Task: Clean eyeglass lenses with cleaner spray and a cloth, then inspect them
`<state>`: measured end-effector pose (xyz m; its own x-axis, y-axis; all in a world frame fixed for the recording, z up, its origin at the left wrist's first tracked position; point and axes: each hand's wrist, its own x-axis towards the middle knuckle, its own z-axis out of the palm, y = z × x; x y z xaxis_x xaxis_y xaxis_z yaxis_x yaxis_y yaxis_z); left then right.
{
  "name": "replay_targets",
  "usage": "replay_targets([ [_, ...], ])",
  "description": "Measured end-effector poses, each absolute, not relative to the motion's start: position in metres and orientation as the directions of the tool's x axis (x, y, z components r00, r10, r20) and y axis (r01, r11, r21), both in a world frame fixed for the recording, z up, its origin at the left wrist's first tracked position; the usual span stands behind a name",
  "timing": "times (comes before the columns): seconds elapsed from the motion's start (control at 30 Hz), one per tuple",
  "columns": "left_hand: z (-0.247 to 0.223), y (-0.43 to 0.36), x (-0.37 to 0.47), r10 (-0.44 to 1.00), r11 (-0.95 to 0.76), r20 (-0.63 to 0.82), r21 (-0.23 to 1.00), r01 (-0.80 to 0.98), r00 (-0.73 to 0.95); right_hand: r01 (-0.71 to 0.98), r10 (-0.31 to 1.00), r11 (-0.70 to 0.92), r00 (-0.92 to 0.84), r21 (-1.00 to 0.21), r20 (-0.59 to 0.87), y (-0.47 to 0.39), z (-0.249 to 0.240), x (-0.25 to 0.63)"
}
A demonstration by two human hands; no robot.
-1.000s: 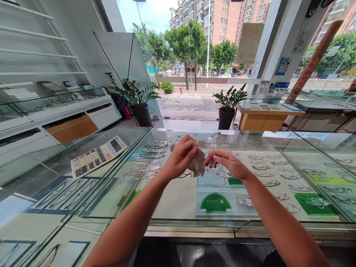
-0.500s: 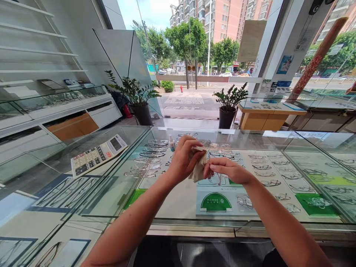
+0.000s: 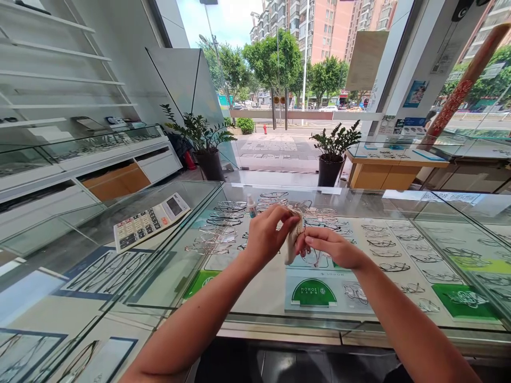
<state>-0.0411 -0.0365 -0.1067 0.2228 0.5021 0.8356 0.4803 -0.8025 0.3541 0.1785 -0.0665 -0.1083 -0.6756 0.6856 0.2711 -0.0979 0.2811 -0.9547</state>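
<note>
My left hand [image 3: 269, 231] is closed on a beige cloth [image 3: 294, 239], which is folded over and hangs down between my hands. Opposite it, my right hand [image 3: 333, 246] pinches a thin-framed pair of glasses [image 3: 316, 259] at the cloth's right edge. Fingers and cloth cover most of that frame, so its lenses are hard to make out. Both hands are raised over the glass display counter [image 3: 255, 318]. Just beyond my left hand, a small spray bottle [image 3: 251, 206] stands upright on the glass.
Rows of glasses [image 3: 381, 243] lie inside the counter, near a green sign [image 3: 314, 292]. A large calculator [image 3: 151, 221] rests on the glass at left. Potted plants [image 3: 209, 165] stand before the glass doors. Side display cases flank the room.
The view has shifted slightly, so the scene sits a little farther right. The cloth is bunched narrower and turned more upright between my fingers. Both hands keep their hold.
</note>
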Motion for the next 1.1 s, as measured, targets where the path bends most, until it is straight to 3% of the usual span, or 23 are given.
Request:
replay_targets([
  [0.07,-0.109,-0.038,-0.036,0.625,-0.759,0.763,0.544,0.358,0.166,-0.087,0.695,0.277,-0.670,-0.957,0.262,-0.066,-0.109,0.178],
  [0.17,-0.111,-0.038,-0.028,0.817,-0.570,0.562,0.821,0.034,0.126,-0.075,0.711,0.277,-0.655,-0.958,0.257,-0.063,-0.113,0.178],
  [0.27,-0.108,-0.036,-0.024,0.899,-0.325,0.370,0.922,-0.210,0.234,-0.061,0.722,0.290,-0.641,-0.955,0.261,-0.060,-0.116,0.179],
  [0.37,-0.103,-0.035,-0.024,0.885,-0.199,0.272,0.955,-0.220,0.379,-0.024,0.737,0.307,-0.627,-0.951,0.254,-0.059,-0.116,0.181],
  [0.5,-0.103,-0.035,-0.025,0.798,-0.147,0.256,0.960,-0.236,0.545,-0.012,0.743,0.296,-0.625,-0.955,0.238,-0.057,-0.117,0.181],
  [0.73,-0.108,-0.029,-0.024,0.745,-0.053,0.303,0.915,-0.400,0.594,-0.079,0.759,0.260,-0.599,-0.962,0.254,-0.052,-0.125,0.179],
  [1.1,-0.108,-0.031,-0.025,0.727,-0.065,0.303,0.924,-0.377,0.616,-0.181,0.789,0.137,-0.575,-0.974,0.218,-0.049,-0.133,0.179],
])
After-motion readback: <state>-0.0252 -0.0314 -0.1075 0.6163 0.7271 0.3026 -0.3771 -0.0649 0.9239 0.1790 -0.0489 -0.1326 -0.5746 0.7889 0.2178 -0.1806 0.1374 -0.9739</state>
